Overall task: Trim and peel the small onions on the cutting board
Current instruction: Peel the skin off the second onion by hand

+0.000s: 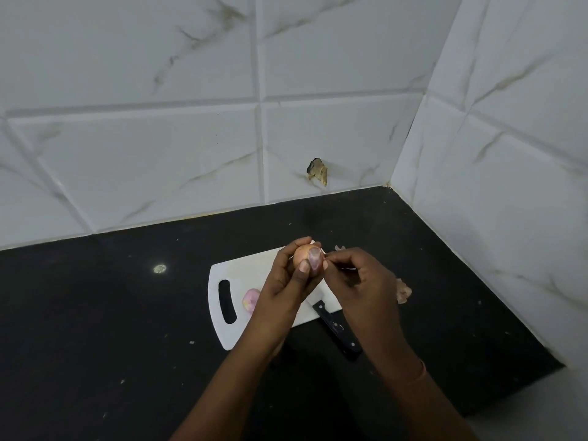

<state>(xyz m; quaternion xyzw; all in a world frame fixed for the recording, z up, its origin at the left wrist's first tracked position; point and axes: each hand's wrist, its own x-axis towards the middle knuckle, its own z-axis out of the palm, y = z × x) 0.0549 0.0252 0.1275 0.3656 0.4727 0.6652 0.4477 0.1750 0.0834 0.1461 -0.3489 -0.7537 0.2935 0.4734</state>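
Both forearms reach up from the near edge, and the hands meet above the far end of the white plastic cutting board [245, 275] that lies on the black stone counter [95, 313]. The left hand [288, 281] has its grip clamped round a small round onion with tan papery skin [307, 255], held off the board, thumb pressed on its near face where a purplish patch is already bare. The right hand [359, 281] sits just to the onion's right, its fingertips pinched together at the skin's edge, so the likely pull runs rightward, away from the left thumb. One peeled pinkish onion [250, 299] rests on the board beside the slotted handle hole, left of the left wrist. A black-handled kitchen knife [337, 329] lies under the hands, handle overhanging the board's near edge, clear of the peeling. Pale scraps of onion skin [403, 291] lie on the counter beyond the right hand. Nothing stands between the hands.
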